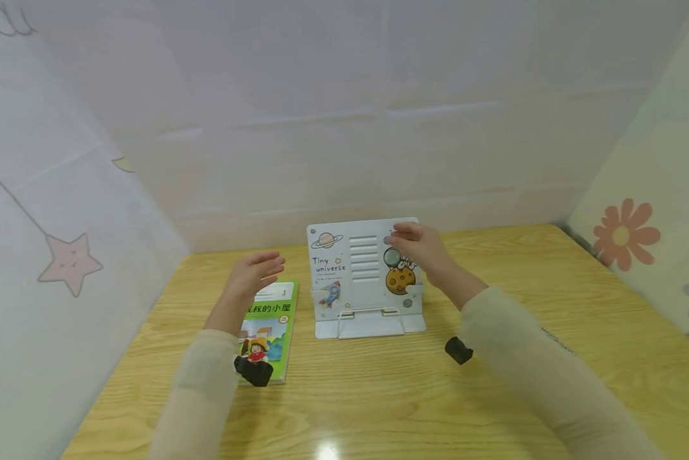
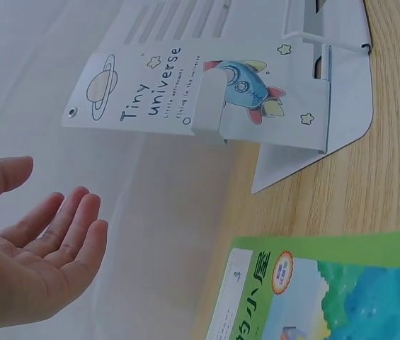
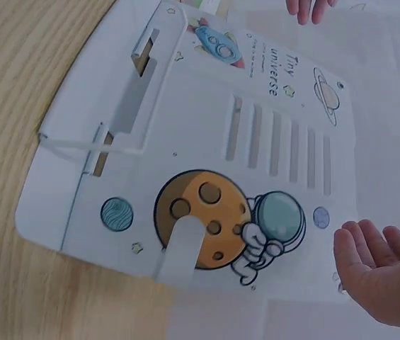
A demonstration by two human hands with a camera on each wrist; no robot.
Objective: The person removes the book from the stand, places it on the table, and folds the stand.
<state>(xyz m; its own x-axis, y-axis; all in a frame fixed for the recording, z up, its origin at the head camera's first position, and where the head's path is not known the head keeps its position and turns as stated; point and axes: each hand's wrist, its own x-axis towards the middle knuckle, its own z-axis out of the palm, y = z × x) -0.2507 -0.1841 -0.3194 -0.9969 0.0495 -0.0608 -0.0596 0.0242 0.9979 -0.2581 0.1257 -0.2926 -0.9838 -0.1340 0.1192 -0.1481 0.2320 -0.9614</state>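
On the yellow wood-grained counter point(image 1: 350, 406), the green-bordered paperback book point(image 1: 273, 326) lies flat beneath the left forearm, its long axis running away from the person. Near its far end hangs the bare left hand point(image 1: 251, 276), grip wide and empty. The white printed panel stand point(image 1: 374, 295) leans back between both hands, longer side left to right. The bare right hand point(image 1: 422, 250) is nearer, its empty grip loosely wide at the upper right corner; I cannot tell whether it touches. The left wrist view shows the white bent tab point(image 2: 210, 112) jutting forward, which the head view flattens.
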